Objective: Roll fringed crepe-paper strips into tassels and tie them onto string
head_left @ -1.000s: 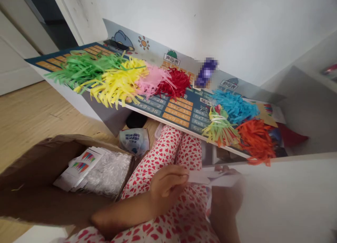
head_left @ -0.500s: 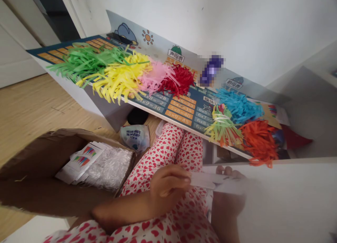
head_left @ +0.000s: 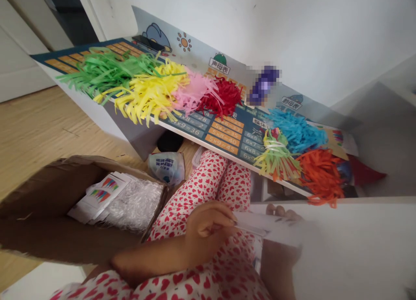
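Observation:
My left hand (head_left: 209, 224) pinches the left end of a white paper sheet (head_left: 263, 226) over my lap in red-heart trousers (head_left: 208, 187). My right hand (head_left: 282, 237) grips the same sheet from below, with fingertips showing above its edge; most of that hand is blurred. On the desk (head_left: 224, 140) ahead lie piles of cut paper strips: green (head_left: 107, 72), yellow (head_left: 149, 96), pink (head_left: 193, 92), red (head_left: 222, 98), blue (head_left: 294, 129), orange (head_left: 320, 174), and a tied multicolour bundle (head_left: 276, 155).
A brown cardboard box (head_left: 48, 196) at my left holds bubble wrap (head_left: 136, 207) and printed paper packs (head_left: 100, 196). A plastic bag (head_left: 165, 166) lies on the wooden floor under the desk. A white surface (head_left: 357, 248) fills the lower right. A dark phone (head_left: 146, 42) rests at the desk's back.
The view has tilted slightly, and both hands with the white sheet have shifted a little lower and rightward. The piles on the desk have not moved.

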Available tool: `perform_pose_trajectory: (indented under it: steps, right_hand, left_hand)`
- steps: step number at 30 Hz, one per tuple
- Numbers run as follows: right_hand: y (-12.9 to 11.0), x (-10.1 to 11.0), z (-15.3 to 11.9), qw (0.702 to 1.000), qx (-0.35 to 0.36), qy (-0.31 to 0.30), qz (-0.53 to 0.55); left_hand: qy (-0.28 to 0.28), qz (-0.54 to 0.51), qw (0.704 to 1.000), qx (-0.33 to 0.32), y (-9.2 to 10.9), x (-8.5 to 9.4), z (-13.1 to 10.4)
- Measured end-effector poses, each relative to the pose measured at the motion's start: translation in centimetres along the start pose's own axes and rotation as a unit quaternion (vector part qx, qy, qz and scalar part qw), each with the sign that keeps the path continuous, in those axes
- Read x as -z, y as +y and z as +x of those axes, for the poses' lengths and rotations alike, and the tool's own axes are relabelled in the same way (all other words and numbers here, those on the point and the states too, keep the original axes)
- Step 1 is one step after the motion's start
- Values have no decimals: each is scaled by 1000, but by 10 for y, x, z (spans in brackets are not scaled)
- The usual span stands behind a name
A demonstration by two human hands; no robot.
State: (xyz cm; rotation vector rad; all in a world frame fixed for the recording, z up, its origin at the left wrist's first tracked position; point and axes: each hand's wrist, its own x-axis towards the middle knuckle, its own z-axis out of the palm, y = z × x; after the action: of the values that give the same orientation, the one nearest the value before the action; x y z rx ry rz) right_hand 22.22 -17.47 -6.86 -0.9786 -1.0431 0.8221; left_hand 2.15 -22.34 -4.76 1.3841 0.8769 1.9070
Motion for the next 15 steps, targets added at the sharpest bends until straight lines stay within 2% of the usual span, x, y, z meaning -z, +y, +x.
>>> perform_pose_trajectory:
  steps: [3,8,15]
  right_hand:
    - [0,0,0,1000,11,15,-16]
    - [-2,1,0,999,13,29,-27]
    - [-6,0,-3,995,23,34,-89]
  left_hand:
    - [14,31,999,-18,1,0,0]
    - [-36,115,987,-102,6,7,7]
    - [-59,148,980,-117,10,8,11]
